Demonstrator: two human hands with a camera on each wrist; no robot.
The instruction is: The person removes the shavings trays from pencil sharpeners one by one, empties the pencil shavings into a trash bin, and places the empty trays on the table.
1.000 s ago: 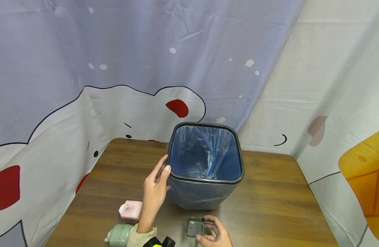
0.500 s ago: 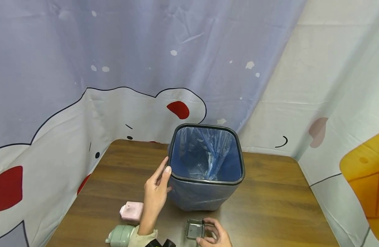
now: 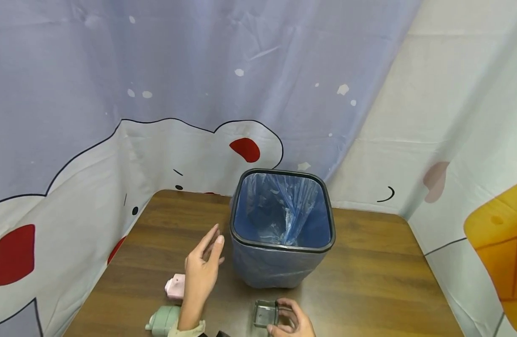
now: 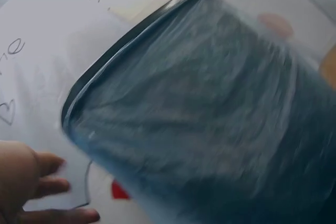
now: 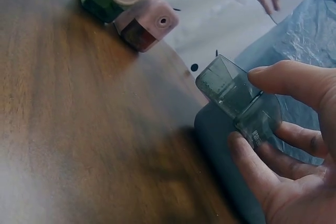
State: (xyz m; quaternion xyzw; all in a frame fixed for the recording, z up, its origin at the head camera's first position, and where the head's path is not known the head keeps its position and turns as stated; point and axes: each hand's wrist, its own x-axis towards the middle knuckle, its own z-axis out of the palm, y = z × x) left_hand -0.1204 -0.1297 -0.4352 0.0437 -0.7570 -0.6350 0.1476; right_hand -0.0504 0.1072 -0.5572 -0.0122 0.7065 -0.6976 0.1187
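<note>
My right hand (image 3: 294, 320) pinches a small see-through grey-green shavings drawer (image 5: 223, 85) between thumb and fingers, in front of the bin. Tilted in the right wrist view, the drawer shows an open-topped hollow. My left hand (image 3: 201, 271) is beside the left side of the trash bin (image 3: 275, 269), fingers extended and apart from the rim, holding nothing. The bin stands upright, dark-rimmed and lined with a blue plastic bag (image 3: 300, 206). Left of my left forearm lie a pink pencil sharpener (image 3: 175, 286) and a green pencil sharpener (image 3: 161, 320), both partly hidden by that arm.
All of this is on a brown wooden table (image 3: 380, 276). A printed cloth curtain (image 3: 258, 70) hangs behind the table and along both sides. The bin takes up the middle of the table toward the back.
My left hand has let go of the bin's rim and moved left and down. The drawer has tipped a little between one second and half a second ago, still in my right hand.
</note>
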